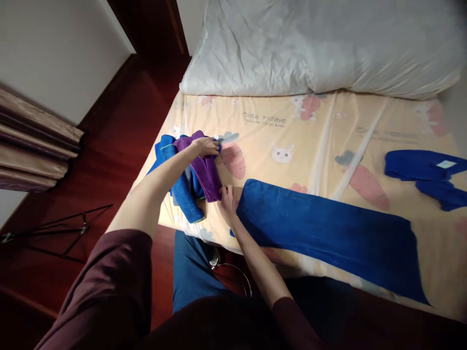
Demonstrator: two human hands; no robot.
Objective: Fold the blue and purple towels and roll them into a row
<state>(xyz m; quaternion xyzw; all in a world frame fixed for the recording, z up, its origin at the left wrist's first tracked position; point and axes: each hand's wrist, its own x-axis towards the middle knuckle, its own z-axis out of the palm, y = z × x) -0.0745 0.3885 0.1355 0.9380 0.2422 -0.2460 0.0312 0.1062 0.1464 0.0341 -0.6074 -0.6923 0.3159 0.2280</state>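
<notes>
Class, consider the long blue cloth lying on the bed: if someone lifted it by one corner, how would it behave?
The blue cloth would probably droop, since it lies flat and looks thin. It seems unlikely to roll, being spread out.

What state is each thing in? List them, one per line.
Blue towel: spread mostly flat
Purple cloth: pinched by right hand, left hand on it
Blue heap: rumpled
Blue cloth at far right: crumpled
Sheet: spread, creased
Curtain: gathered
</notes>
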